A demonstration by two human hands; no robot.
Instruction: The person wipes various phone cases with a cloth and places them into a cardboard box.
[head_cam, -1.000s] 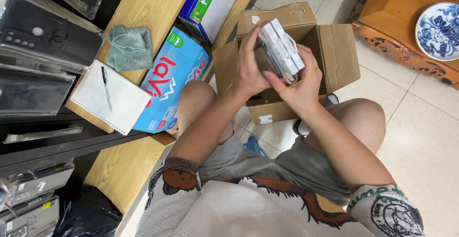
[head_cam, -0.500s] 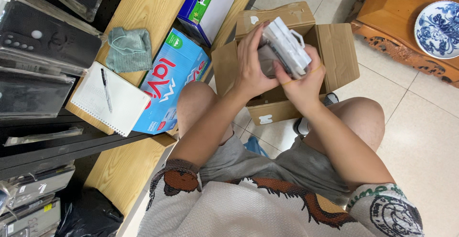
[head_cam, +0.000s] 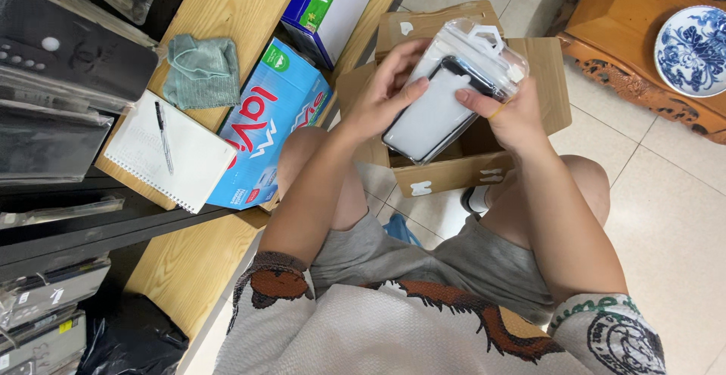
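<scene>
Both my hands hold a stack of clear plastic pouches with phone cases (head_cam: 446, 95) above an open cardboard box (head_cam: 544, 80) on the floor. My left hand (head_cam: 382, 95) grips the stack's left side, fingers spread over the top pouch. My right hand (head_cam: 507, 106) holds the right edge, thumb pressed on the front. The top pouch shows a dark-rimmed case with a white insert.
A wooden bench (head_cam: 227, 12) on my left carries a blue carton (head_cam: 265, 118), a spiral notebook with a pen (head_cam: 170, 152), a green cloth (head_cam: 200, 69) and a blue-green box (head_cam: 325, 4). Packaged cases hang at far left. A wooden table with a blue-white plate (head_cam: 692, 38) stands right.
The stack has turned from edge-on to flat, its front face now towards me. My hands shifted slightly around it.
</scene>
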